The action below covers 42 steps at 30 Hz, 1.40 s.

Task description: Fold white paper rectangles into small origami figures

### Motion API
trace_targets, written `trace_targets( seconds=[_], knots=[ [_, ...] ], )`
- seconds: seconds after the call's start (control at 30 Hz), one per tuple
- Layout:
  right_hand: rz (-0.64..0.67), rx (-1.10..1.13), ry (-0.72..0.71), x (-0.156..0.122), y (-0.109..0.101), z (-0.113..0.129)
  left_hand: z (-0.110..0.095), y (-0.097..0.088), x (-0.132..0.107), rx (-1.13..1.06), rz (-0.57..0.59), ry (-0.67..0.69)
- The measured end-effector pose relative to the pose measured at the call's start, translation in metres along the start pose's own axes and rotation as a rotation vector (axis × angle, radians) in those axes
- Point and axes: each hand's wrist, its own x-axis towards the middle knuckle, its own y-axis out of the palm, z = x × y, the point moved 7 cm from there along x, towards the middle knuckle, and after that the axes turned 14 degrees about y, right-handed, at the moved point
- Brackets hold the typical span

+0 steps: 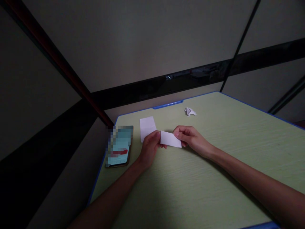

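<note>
A small white folded paper (170,139) is held between both hands just above the pale green table (214,165). My left hand (150,147) pinches its left end with curled fingers. My right hand (190,136) pinches the right end, thumb on top. A second white paper sheet (146,126) lies flat on the table just behind my left hand.
A phone (119,145) with a lit screen lies at the table's left edge. A small folded white paper figure (190,111) sits near the far edge. The table has a blue rim (168,104); dark walls surround it.
</note>
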Motion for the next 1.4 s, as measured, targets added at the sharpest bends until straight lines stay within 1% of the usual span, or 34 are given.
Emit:
trace_targets(
  seconds=[0.23,0.37,0.67,0.83,0.97,1.13,1.2,1.3,1.4],
  knots=[
    [-0.012,0.031,0.012,0.003,-0.005,-0.003,-0.003,0.003,0.001,0.013,0.039,0.001],
    [-0.007,0.055,0.03,0.004,-0.004,-0.006,-0.004,0.003,0.001,0.043,0.042,-0.005],
    [0.014,0.081,0.041,0.005,-0.003,-0.008,-0.008,0.005,0.001,0.037,0.055,0.015],
    [0.016,0.079,0.061,0.006,-0.003,-0.011,-0.011,0.005,0.001,0.16,0.056,0.019],
    [0.017,0.06,0.073,0.006,-0.003,-0.011,-0.01,0.009,-0.001,0.279,0.099,0.023],
    [0.065,-0.028,0.06,0.003,0.004,-0.009,-0.011,0.009,-0.002,0.451,0.14,0.116],
    [0.097,-0.032,0.017,0.0,0.007,-0.004,-0.012,0.004,-0.002,0.517,0.113,0.131],
    [0.154,-0.025,-0.065,-0.005,0.012,0.004,-0.012,-0.004,-0.001,0.543,0.024,0.101],
    [0.165,-0.041,-0.079,-0.006,0.012,0.005,-0.011,-0.008,0.0,0.522,-0.018,0.058]
  ],
)
